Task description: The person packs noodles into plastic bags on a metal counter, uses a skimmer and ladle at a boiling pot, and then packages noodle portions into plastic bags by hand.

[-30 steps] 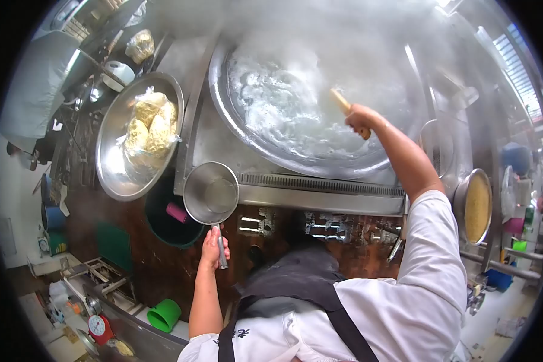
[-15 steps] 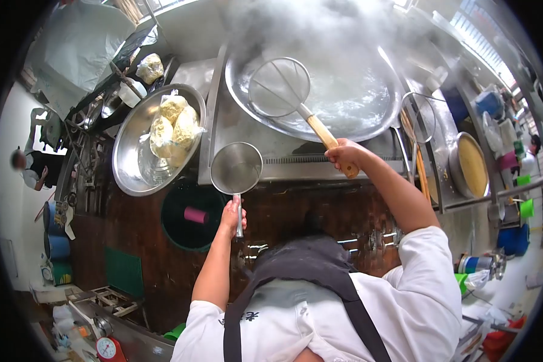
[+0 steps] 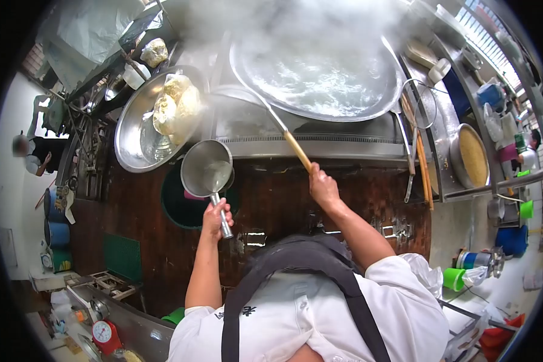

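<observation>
My left hand (image 3: 216, 218) is closed around the handle of a deep round metal dipper (image 3: 193, 166), whose mouth faces up below the steel bowl. My right hand (image 3: 324, 186) grips the wooden handle of a wire skimmer (image 3: 297, 149). Its hoop is turned nearly edge-on at the left rim of a large wok (image 3: 368, 117), and steam partly hides it. Water churns in the wok. Beside it, a wide steel bowl (image 3: 127, 142) holds several clear plastic bags of pale yellow food (image 3: 166, 114).
Steam drifts over the steel stove (image 3: 332, 148). To the right, long wooden-handled tools (image 3: 421, 163) lean by the stove near a basin of yellowish contents (image 3: 473, 157). A dark tub (image 3: 178, 208) stands on the wet floor. Another person (image 3: 45, 154) is at the far left.
The skimmer has swung left off the wok, its hoop turning nearly edge-on. My right hand has moved left and lower. The dipper has shifted left and tilted.
</observation>
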Demonstrator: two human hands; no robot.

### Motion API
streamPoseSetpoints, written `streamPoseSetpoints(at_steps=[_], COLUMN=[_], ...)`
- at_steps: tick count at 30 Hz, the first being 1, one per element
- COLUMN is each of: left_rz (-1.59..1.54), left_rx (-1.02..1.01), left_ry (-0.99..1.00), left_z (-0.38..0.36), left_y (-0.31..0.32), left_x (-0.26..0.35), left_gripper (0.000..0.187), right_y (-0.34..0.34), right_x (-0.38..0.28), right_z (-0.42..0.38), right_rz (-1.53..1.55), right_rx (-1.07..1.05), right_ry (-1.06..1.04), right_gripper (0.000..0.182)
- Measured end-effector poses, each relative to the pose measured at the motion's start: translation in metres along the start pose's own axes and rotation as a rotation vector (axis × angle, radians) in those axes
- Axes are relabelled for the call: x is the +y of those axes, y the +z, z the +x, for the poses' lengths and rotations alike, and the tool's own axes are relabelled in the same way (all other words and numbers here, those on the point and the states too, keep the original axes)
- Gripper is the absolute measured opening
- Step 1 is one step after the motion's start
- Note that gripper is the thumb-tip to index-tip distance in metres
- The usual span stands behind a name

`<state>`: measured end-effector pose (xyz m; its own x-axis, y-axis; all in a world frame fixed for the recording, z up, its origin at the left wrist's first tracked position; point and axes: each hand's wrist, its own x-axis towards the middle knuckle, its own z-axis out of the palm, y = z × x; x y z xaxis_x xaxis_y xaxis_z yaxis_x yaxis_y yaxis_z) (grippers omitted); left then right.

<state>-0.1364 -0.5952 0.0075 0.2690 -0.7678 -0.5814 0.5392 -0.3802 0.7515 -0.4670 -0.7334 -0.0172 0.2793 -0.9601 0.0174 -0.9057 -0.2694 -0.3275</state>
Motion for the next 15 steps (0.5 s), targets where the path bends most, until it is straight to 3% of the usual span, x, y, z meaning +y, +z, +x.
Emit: streamPoseSetpoints(at_steps=[3,6,7,9,11,13,15], left_rz=[-0.092,-0.115,-0.12,-0.18,-0.135,-0.212,-0.185], left_rx=[-0.001,0.061,0.067,0.079,0.274,0.361,0.363], left_ry=[0.021,0.062,0.089,0.141,0.172,0.142,0.113], left_z=[-0.016,-0.034,-0.041,-0.055,-0.066,-0.077,-0.087], left_y=[-0.016,-0.024,-0.029,-0.037,-0.044,-0.051,-0.067], left_x=[-0.011,-0.024,-0.03,-0.043,-0.053,-0.057,-0.061], left_gripper=[0.022,0.045,0.045,0.042,0.035,0.025,0.02], right_y=[-0.039,-0.08,-0.127,-0.14,-0.126,-0.124,-0.143], right_x=[0.039,0.111,0.121,0.209,0.312,0.375,0.398], right_z=[0.016,0.024,0.02,0.02,0.019,0.017,0.016], right_rz=[0.161,0.405,0.878,1.119,0.295,0.062,0.111], right_rx=[0.207,0.381,0.081,0.022,0.437,0.439,0.262], right_ry=[-0.033,0.017,0.357,0.385,0.131,0.577,0.771], right_gripper=[0.036,0.041,0.043,0.049,0.052,0.051,0.05])
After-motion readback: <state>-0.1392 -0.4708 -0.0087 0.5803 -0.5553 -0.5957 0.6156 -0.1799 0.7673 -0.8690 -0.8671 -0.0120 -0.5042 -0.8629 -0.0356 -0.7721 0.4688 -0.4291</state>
